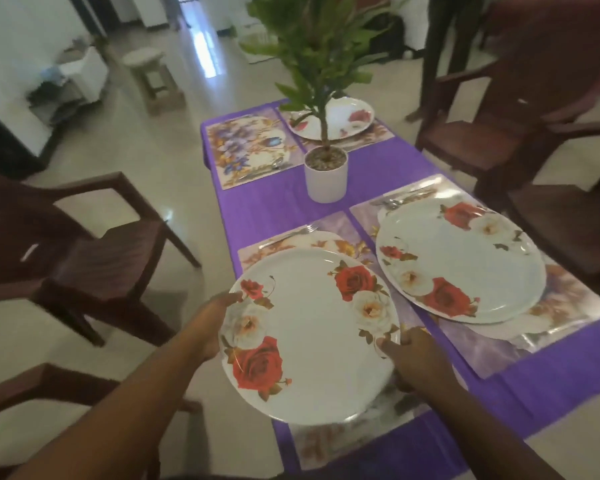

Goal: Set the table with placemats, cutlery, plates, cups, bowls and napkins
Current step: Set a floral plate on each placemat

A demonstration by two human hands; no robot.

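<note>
- I have both hands on the rose plate: left hand grips its left rim, right hand its near-right rim.
- The plate sits over the near-left placemat on the purple table.
- A second plate lies on the right placemat.

From my remote seat I see both bare forearms rising from the bottom edge of the frame toward its centre. My left hand sits left of centre, thumb hooked over the top of a rim and the fingers tucked out of sight underneath. My right hand lies just right of centre, lower down, thumb pressing on top (its fingers curl under too, mostly hidden). Both wrists look straight, the arms converging slightly.
</note>
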